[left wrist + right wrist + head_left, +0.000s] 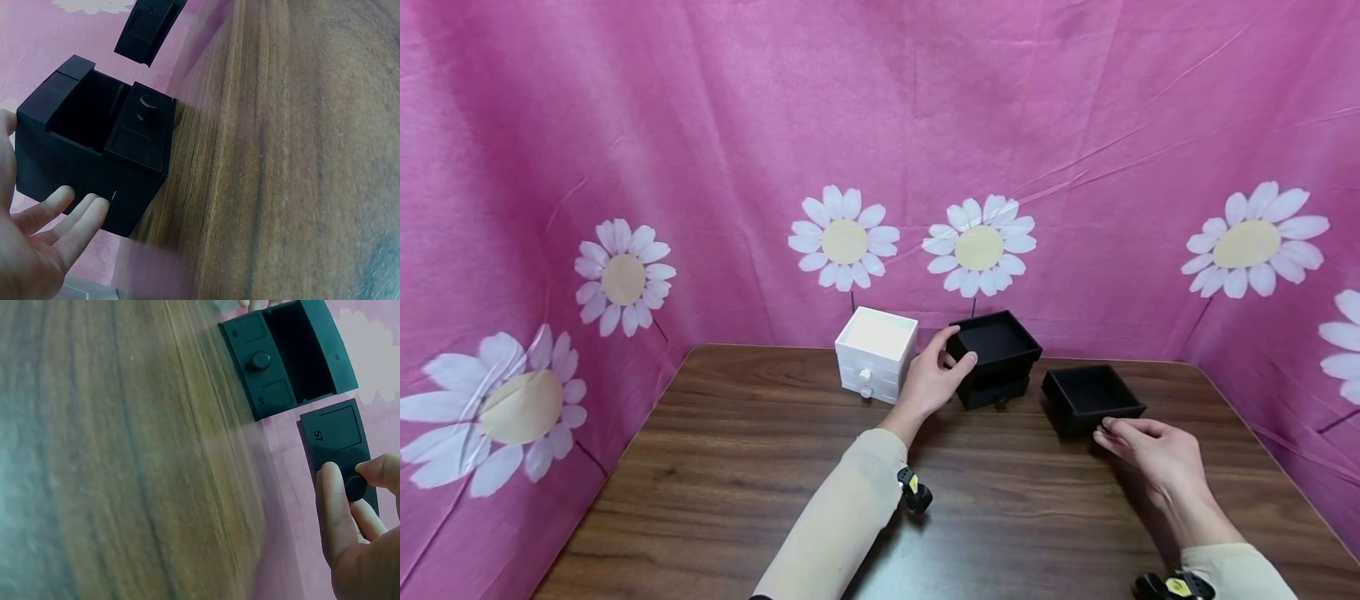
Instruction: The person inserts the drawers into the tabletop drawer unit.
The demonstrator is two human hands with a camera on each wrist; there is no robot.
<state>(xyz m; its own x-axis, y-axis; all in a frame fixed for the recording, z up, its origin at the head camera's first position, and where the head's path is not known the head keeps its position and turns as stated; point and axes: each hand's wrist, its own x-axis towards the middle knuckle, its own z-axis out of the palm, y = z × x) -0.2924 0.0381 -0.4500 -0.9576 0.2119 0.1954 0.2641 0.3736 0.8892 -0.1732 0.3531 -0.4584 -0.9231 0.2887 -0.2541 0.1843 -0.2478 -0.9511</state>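
My right hand [1157,462] pinches the round knob [356,487] on the front of a small black drawer [1093,390], held in the air to the right of a black drawer box [992,385]. That box has a gap above its lower drawer [142,128], which is in place with its own knob. My left hand [931,379] rests on the box's left side, fingers fairly straight against the wall and thumb at the top front corner. The lifted drawer's inside shows no contents in the head view.
A white drawer box [876,354] with two white knobs stands left of the black one, near the table's back edge. The wooden table [715,467] meets a pink daisy-print curtain [925,125] at the back and sides.
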